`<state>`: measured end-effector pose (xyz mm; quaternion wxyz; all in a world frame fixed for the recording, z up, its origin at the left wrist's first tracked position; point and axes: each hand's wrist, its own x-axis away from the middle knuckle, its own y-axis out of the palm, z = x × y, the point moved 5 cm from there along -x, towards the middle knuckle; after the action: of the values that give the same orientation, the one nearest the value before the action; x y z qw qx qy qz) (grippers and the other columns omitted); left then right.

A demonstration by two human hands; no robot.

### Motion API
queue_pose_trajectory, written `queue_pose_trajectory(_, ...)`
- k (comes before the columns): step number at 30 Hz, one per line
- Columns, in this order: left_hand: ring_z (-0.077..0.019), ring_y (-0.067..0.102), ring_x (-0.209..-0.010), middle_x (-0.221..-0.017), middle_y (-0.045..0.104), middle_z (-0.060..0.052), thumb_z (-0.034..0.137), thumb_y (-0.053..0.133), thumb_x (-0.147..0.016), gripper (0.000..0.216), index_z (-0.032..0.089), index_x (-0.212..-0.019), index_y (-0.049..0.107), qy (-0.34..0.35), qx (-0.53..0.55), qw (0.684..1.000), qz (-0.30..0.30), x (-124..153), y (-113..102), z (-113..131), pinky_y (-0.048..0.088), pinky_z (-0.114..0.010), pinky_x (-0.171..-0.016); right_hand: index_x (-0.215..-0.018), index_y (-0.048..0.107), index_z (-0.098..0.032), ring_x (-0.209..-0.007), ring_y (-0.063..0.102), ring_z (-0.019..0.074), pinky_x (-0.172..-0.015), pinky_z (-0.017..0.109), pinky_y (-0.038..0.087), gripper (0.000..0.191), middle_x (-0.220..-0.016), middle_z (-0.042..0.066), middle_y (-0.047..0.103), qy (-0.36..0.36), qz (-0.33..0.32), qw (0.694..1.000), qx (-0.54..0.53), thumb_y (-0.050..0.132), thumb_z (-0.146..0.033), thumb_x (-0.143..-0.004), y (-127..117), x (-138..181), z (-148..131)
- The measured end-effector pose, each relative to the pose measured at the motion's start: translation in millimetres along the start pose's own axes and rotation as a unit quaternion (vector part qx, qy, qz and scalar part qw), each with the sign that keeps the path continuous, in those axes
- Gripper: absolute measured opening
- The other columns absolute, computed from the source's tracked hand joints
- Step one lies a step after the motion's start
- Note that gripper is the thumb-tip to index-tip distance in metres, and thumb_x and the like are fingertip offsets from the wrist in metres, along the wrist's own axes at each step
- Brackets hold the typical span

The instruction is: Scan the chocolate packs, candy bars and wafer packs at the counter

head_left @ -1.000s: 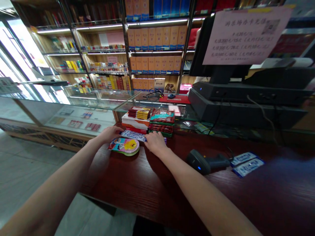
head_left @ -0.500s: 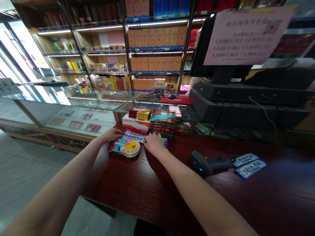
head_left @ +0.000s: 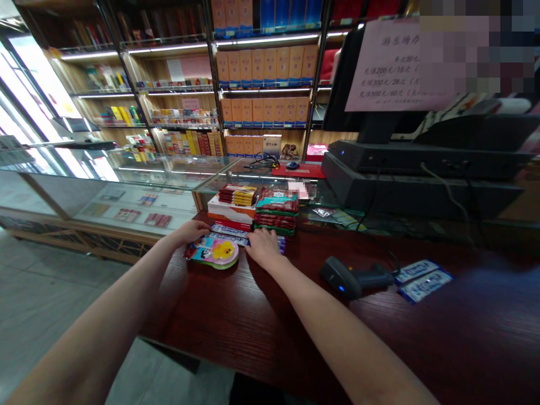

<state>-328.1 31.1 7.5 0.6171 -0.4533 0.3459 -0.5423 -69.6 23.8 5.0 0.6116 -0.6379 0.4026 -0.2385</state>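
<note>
Two or more narrow blue-and-white packets [head_left: 230, 236] lie side by side on the dark wooden counter. My left hand [head_left: 194, 231] rests at their left end, fingers stretched out towards them. Across their right part lies my right hand [head_left: 264, 246], palm down with its fingers apart; it covers some of the packets. In front of them is a colourful pack with a yellow chick picture [head_left: 217, 250]. Just behind stand a white-and-orange box [head_left: 230, 212] topped with red-and-yellow packets [head_left: 237, 195], and a stack of red-and-green snack bags [head_left: 276, 209].
A black barcode scanner [head_left: 354, 278] lies to the right, beside two more blue-and-white packets [head_left: 425, 279]. Behind it stands a black monitor [head_left: 343, 84] bearing a pink sign, on a dark base. Glass display cases [head_left: 139, 191] and stocked shelves [head_left: 265, 84] fill the background.
The view has shifted very slightly, moving the scene a little to the left. Both hands stay in the same place by the packets.
</note>
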Motion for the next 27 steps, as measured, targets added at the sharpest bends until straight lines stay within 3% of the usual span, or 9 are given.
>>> queue_pose_trajectory(7,-0.022,0.072,-0.094,-0.098,0.08,0.0,0.037,0.059,-0.073,0.035,0.026,-0.099,0.08,-0.008,0.0,0.999,0.045,12.4,-13.6,5.4,0.054,-0.025,-0.081,-0.119,0.07,-0.021,-0.116,0.055,0.0275,-0.094,0.041,0.038,0.029,-0.119,0.011,0.07,-0.012,0.02,1.0,-0.007,0.052,-0.025,-0.097,-6.9,6.7,-0.4)
queue_pose_trajectory(12,-0.0219,0.072,-0.095,-0.105,0.079,-0.002,0.035,0.055,-0.08,0.037,0.024,-0.106,0.079,0.008,-0.005,0.997,0.071,19.9,-19.5,21.2,0.053,-0.026,-0.081,-0.114,0.071,-0.02,-0.114,0.055,0.0257,-0.09,0.039,0.038,0.031,-0.116,0.01,0.071,-0.03,0.037,0.999,0.0,0.044,-0.017,-0.099,-20.0,16.5,0.2)
queue_pose_trajectory(27,-0.0229,0.071,-0.092,-0.102,0.078,-0.004,0.042,0.049,-0.089,0.038,0.023,-0.106,0.077,0.145,0.024,0.979,0.141,49.9,-6.2,126.2,0.05,-0.031,-0.083,-0.112,0.073,-0.022,-0.107,0.058,0.0244,-0.086,0.038,0.036,0.032,-0.11,0.007,0.074,-0.015,0.068,0.997,0.014,0.044,-0.017,-0.1,-65.4,62.8,34.1)
